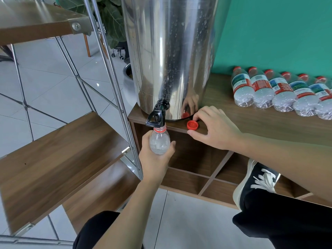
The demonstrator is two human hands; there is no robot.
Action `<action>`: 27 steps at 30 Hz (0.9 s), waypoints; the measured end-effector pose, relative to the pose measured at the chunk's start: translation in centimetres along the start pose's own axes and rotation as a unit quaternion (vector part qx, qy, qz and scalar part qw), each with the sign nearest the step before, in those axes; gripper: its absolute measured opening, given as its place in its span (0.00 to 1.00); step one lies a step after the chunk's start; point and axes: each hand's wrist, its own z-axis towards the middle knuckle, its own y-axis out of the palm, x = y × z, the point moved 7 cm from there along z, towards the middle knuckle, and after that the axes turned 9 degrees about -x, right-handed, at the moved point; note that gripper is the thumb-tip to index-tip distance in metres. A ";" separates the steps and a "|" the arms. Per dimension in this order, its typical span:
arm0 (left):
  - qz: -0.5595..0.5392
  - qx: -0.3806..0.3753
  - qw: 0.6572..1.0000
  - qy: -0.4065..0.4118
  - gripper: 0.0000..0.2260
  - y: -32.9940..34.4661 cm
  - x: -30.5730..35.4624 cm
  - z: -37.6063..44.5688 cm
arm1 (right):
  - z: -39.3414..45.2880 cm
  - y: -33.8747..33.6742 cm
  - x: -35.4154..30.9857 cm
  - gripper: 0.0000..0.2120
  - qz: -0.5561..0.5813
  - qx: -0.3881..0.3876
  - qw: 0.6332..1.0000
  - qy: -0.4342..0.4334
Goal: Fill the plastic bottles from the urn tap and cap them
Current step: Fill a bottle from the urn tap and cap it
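A tall steel urn (170, 51) stands on the wooden cabinet top (251, 121), its black tap (157, 115) hanging over the front edge. My left hand (154, 159) grips a clear plastic bottle (159, 141) upright, its open neck with a red ring right under the tap spout. A red cap (192, 125) lies on the cabinet top beside the urn's base. My right hand (213, 128) hovers around the cap, fingertips at its far side and thumb at its near side; whether they touch it I cannot tell.
Several capped bottles (280, 92) lie in a row at the back right against the green wall. Open cubbyholes (197, 159) sit under the cabinet top. A wood and metal shelf rack (59, 155) stands close on the left. My shoe (255, 182) rests by the cabinet.
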 end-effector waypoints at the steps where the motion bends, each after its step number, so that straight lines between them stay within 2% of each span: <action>1: 0.001 -0.001 1.000 0.000 0.29 0.0 0.0 0.0 | -0.1 0.0 0.0 0.22 -0.001 0.000 1.000 0.001; 9: 0.003 0.005 1.000 -0.006 0.28 0.0 0.0 0.1 | -0.2 -0.3 -0.2 0.24 0.016 0.003 1.000 0.001; 16: -0.005 -0.004 1.000 -0.005 0.29 0.3 0.1 0.1 | -1.0 -2.0 -0.6 0.26 0.007 0.055 0.998 0.010; 20: -0.006 -0.009 1.000 -0.010 0.30 0.3 0.1 0.2 | -1.3 -4.6 -3.0 0.24 0.025 0.114 0.993 -0.023; 23: -0.015 -0.011 1.000 -0.008 0.29 0.3 0.2 0.2 | -1.5 -6.9 -5.2 0.22 0.083 0.151 0.983 -0.067; 27: -0.030 -0.004 0.999 -0.010 0.29 0.1 0.2 0.1 | -1.0 -9.1 -8.5 0.19 0.156 0.153 0.966 -0.138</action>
